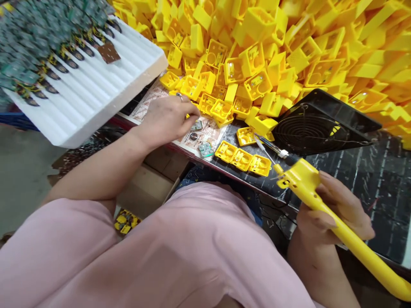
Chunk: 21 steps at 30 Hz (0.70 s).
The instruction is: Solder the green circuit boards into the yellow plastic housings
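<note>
My right hand (334, 209) grips a yellow soldering gun (306, 179) by its long handle. The gun's metal tip and thin feed tube point left toward a small yellow housing (246, 136). My left hand (168, 117), with a ring on one finger, is bent down at the near side of the yellow pile. Its fingers are closed, and yellow plastic shows beside the thumb; what they hold is hidden. Just below it lie a green circuit board (206, 149) and a small round metal part (193, 136). Three joined-up yellow housings (242, 159) sit in a row between my hands.
A large heap of yellow housings (257, 25) covers the back of the table. A black fan (311, 128) with a wire guard leans at the right. On the left, a white foam tray (105, 98) carries many wired circuit boards (41, 42) and a brown square piece (109, 52).
</note>
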Motion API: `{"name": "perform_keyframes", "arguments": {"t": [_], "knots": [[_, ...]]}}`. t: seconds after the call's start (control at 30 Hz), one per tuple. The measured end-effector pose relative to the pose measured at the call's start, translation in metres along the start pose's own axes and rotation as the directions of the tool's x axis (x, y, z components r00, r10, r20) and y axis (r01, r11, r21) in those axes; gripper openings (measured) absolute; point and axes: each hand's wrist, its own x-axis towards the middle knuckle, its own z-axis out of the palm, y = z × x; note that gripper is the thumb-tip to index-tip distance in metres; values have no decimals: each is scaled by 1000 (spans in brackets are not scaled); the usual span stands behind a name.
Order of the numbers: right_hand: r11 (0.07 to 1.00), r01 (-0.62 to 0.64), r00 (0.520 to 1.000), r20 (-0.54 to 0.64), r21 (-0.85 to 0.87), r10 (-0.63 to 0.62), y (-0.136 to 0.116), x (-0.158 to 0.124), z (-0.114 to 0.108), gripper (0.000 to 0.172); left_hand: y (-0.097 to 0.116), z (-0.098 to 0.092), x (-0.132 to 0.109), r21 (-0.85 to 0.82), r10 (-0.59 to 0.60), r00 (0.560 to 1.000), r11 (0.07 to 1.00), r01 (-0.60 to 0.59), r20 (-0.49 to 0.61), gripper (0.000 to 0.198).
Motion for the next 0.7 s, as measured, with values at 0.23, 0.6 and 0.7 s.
{"name": "perform_keyframes", "arguments": {"t": [0.23, 0.6, 0.7], "knots": [[972, 220, 975, -9, -86, -222, 18, 0, 5, 61, -3, 20, -1, 81, 93, 996, 992, -94, 14, 35], [881, 469, 759, 484, 56, -435, 5, 37, 38, 31, -12, 17, 14, -908, -108, 975, 395, -139, -196, 33], [889, 456, 744, 528, 45, -409, 6, 32, 59, 36, 2, 28, 3, -752, 134, 904, 513, -414, -407, 13]]}}
